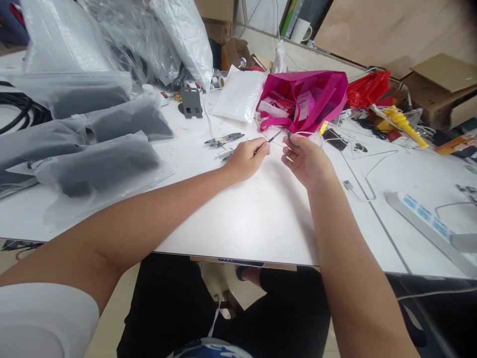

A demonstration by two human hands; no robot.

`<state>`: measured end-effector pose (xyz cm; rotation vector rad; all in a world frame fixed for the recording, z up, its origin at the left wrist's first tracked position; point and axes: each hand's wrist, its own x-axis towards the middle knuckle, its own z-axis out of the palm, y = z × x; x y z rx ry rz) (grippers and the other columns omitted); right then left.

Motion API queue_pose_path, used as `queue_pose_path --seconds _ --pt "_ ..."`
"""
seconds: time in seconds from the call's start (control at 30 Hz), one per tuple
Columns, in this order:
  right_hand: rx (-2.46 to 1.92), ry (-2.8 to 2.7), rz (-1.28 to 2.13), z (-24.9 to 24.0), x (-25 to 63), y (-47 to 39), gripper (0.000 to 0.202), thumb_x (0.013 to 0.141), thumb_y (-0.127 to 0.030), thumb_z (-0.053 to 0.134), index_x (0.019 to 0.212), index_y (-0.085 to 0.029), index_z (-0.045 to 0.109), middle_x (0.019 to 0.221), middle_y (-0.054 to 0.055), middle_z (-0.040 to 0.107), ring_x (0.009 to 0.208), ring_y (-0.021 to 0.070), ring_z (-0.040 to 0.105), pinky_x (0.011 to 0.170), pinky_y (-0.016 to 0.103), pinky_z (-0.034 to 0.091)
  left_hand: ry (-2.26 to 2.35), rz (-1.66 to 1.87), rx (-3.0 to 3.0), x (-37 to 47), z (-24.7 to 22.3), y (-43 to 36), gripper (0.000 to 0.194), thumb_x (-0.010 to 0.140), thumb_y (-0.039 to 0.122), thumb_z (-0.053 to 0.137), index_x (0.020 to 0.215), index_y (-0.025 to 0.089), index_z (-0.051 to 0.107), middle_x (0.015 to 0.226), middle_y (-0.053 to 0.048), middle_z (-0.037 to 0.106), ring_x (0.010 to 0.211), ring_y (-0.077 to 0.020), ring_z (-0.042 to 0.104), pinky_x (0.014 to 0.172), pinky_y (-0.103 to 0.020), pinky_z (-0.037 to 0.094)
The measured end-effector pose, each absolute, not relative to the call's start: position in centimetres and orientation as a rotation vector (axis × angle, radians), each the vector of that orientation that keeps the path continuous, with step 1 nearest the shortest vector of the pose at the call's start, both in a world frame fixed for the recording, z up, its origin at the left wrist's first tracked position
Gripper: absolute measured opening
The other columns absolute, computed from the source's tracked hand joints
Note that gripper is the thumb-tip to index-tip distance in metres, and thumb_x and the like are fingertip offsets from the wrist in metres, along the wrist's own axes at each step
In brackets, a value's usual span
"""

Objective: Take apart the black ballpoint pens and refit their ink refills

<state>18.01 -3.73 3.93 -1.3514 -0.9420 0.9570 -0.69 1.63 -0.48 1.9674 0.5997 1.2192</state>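
Note:
My left hand is closed around a slim pen, whose thin dark end sticks out to the right from between thumb and fingers. Just across a small gap, my right hand has its thumb and index finger pinched together, the other fingers loosely curled. A small dark bit shows at that pinch, too small to name. Several clear pens with black parts lie on the white table beyond my left hand.
A magenta bag full of small packets stands behind my hands, beside a white padded mailer. Grey pouches in frosted bags cover the left side. At right are a power strip, cables and a grey phone stand further left.

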Motion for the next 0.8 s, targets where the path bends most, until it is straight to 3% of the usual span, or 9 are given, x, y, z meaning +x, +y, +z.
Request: queue_pose_path --seconds 0.1,0.2,0.4,0.63,0.8 --pt "-1.362 -1.032 0.880 3.6 18.5 -3.6 0.025 0.086 -0.052 0.074 0.090 -0.030 0.063 0.132 0.003 0.076 0.116 0.0263 0.073 0.085 0.040 0.062 0.594 1.220 1.972 -0.7 -0.4 1.5 0.032 0.107 0.036 0.045 0.085 0.020 0.062 0.074 -0.001 0.060 0.072 -0.0148 0.055 0.076 -0.033 0.044" --pt "-1.336 -1.126 0.833 3.3 18.7 -3.4 0.033 0.092 -0.064 0.067 0.100 -0.032 0.065 0.139 0.004 0.073 0.127 0.0301 0.070 0.089 0.045 0.061 0.572 1.229 1.979 -0.7 -0.4 1.5 0.033 0.107 0.037 0.046 0.085 0.020 0.063 0.074 0.000 0.059 0.072 -0.0145 0.055 0.077 -0.033 0.044" --pt "-1.180 -1.069 0.894 2.7 18.7 -3.0 0.032 0.089 -0.060 0.071 0.102 -0.032 0.064 0.130 0.003 0.077 0.122 0.0282 0.074 0.094 0.047 0.061 0.518 1.224 2.021 -0.6 -0.6 1.5 0.032 0.106 0.036 0.047 0.081 0.020 0.060 0.071 0.000 0.059 0.070 -0.0151 0.055 0.074 -0.033 0.043" --pt "-1.200 -1.123 0.710 4.2 18.0 -3.7 0.045 0.091 -0.079 0.058 0.103 -0.035 0.062 0.128 0.002 0.077 0.124 0.0272 0.073 0.084 0.041 0.063 0.554 1.143 2.104 -0.6 -0.6 1.3 0.033 0.106 0.038 0.046 0.081 0.021 0.059 0.071 -0.002 0.060 0.071 -0.0164 0.055 0.071 -0.034 0.041" --pt "-1.159 -0.972 0.780 5.0 16.8 -3.9 0.039 0.094 -0.070 0.067 0.113 -0.036 0.063 0.123 0.002 0.078 0.115 0.0246 0.077 0.082 0.037 0.063 0.553 1.092 2.140 -0.7 -0.6 1.2 0.034 0.106 0.041 0.045 0.083 0.020 0.060 0.073 -0.002 0.061 0.071 -0.0164 0.055 0.071 -0.033 0.040"
